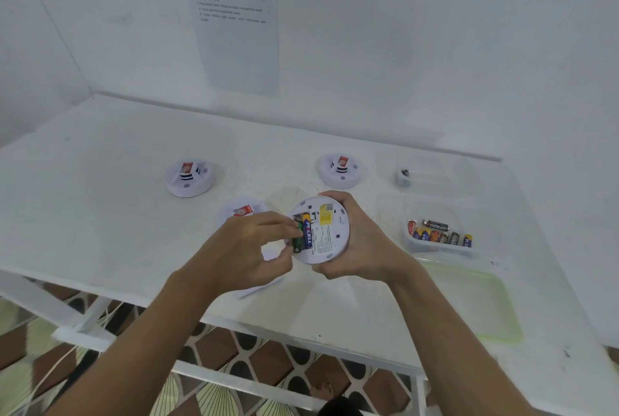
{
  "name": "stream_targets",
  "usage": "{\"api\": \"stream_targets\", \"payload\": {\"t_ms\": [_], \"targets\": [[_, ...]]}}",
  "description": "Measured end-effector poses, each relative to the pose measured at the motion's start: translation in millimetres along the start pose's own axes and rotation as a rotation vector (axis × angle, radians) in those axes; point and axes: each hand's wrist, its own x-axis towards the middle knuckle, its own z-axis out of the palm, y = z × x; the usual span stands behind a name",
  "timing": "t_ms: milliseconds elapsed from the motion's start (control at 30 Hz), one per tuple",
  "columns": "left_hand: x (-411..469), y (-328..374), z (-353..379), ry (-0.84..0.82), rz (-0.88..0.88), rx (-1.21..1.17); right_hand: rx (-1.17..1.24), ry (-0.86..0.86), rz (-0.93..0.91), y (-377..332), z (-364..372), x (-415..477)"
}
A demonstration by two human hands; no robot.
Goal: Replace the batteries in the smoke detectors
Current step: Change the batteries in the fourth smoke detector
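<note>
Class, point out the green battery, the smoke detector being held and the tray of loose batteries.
green battery [296, 244]: head view, lower casing.
smoke detector [336, 232]: head view, back face.
tray [435, 248]: head view, front wall.

The white bench [100, 214] fills the middle of the frame and sits in a corner of white walls. A round white smoke detector [189, 177] with a red label on top lies left of the middle. A second smoke detector [341, 170] lies to its right, a bit further back. A third smoke detector [243, 209] lies nearer, between those two, and only its top part shows. At the right, a clear tub [435, 249] holds a row of batteries [440, 234]. Behind it, another clear tub [432, 174] has one small dark thing [404, 173] at its left end. A flat lid [485, 308] with a green edge lies at the lower right. A flat white piece [258, 286] lies near the front edge.
</note>
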Motion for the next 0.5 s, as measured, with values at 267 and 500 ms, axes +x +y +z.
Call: {"api": "stream_targets", "payload": {"t_ms": [267, 500], "targets": [[-1.0, 0.4, -1.7, -0.009, -0.18, -0.159, 0.089, 0.031, 0.023, 3.9, 1.4, 4.4], [-5.7, 1.6, -1.8, -0.031, -0.373, -0.354, 0.115, 0.054, 0.034, 8.0, 3.7, 4.3]]}}
